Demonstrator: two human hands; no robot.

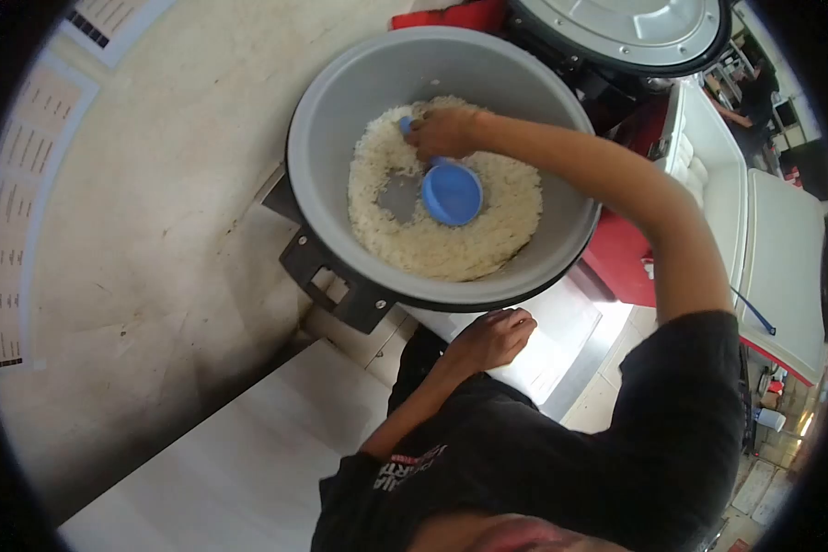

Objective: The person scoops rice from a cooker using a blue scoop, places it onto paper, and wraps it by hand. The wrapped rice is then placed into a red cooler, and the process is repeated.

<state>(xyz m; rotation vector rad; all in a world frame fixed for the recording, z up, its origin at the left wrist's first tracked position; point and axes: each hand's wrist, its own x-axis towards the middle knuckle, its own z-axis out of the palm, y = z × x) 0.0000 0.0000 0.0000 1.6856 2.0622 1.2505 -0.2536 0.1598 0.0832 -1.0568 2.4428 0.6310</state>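
Your right hand is down inside the pot, closed around the handle of the blue scoop. The scoop's bowl sits mouth-up on the rice, near the middle of the pot, with the handle running up and away from it into your fist. The rice lies in a ring around the pot floor; a bare grey patch shows just left of the scoop, touching its rim.

Your left hand is curled into a loose fist at the pot's near edge, just below the rim, above a white tray. You cannot tell from this view whether it grips the rim or only rests against it, and nothing shows in it.

The pot sits in a black housing with a bracket jutting out at its lower left. Its lid stands open behind it, at the top of the view. To the right are a red surface and white containers. Far off at the upper right, another person stands well apart from you.
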